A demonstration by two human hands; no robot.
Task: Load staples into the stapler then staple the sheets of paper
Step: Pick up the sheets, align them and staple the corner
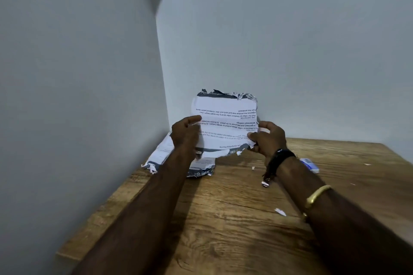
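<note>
I hold a small stack of torn printed sheets (224,118) upright above the far part of the wooden table (234,219). My left hand (186,134) grips the stack's left edge and my right hand (267,138) grips its right edge. The print faces me upside down, and the top and bottom edges are ragged with dark grey bands. More torn sheets (165,154) lie in a pile on the table in the back left corner, under my left forearm. A small blue and white box (309,164) rests on the table behind my right wrist. No stapler is in view.
Grey walls close in the table at the back and on the left. Small paper scraps (280,211) are scattered over the wood. A black watch and a gold bangle sit on my right arm. The table's left edge runs diagonally toward me.
</note>
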